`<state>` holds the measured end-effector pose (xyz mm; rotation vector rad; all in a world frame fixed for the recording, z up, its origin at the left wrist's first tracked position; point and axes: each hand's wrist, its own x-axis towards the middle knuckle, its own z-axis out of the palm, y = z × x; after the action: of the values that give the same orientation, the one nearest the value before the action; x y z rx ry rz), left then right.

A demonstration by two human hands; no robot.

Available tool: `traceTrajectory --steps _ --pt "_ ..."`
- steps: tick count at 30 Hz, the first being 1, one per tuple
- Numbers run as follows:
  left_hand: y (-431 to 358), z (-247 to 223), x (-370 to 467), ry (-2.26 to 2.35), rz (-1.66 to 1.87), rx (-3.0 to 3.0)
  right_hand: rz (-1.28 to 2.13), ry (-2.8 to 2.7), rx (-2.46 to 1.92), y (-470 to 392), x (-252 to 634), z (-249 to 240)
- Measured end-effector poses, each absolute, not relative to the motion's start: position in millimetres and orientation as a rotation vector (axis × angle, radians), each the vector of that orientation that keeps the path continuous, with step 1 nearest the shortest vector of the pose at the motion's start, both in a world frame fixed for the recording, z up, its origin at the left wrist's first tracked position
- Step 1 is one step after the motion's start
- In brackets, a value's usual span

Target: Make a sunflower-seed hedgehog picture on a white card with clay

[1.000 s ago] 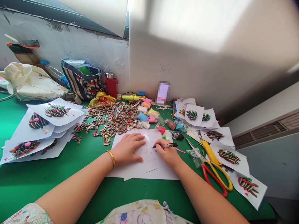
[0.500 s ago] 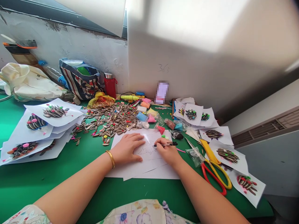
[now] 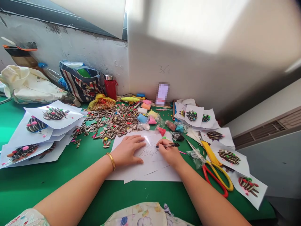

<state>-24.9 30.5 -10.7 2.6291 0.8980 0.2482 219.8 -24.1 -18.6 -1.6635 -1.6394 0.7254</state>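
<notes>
My right hand [image 3: 169, 153] is closed around a black pen [image 3: 171, 145], its tip at the right end of a line drawing [image 3: 149, 149]. The drawing looks like a hedgehog with a pointed snout at the left and small feet. It is on the top sheet of white paper [image 3: 141, 171], with more sheets beneath. My left hand [image 3: 128, 150] lies flat on the paper's left part, fingers spread, holding nothing. Beyond the paper, striped sunflower seeds [image 3: 119, 117] are heaped on the green table [image 3: 70, 185].
Bagged coloured clay [image 3: 143, 118] lies behind the paper. Scissors [image 3: 217, 175] and a yellow cutter [image 3: 210, 152] are at the right. Seed pictures on paper [image 3: 62, 124] stand stacked left; others [image 3: 231, 157] lie right. A red flask [image 3: 110, 88] and bags [image 3: 81, 83] stand at the back.
The pen tip has shifted slightly right along the drawing's right end. My left hand stays in place on the paper.
</notes>
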Motion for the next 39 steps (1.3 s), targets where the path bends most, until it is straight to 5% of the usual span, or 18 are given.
traceTrajectory --steps 39 --pt "29.8 -7.8 -24.6 0.904 0.242 2.619 0.708 -1.609 -1.650 -23.6 222.7 -14.8"
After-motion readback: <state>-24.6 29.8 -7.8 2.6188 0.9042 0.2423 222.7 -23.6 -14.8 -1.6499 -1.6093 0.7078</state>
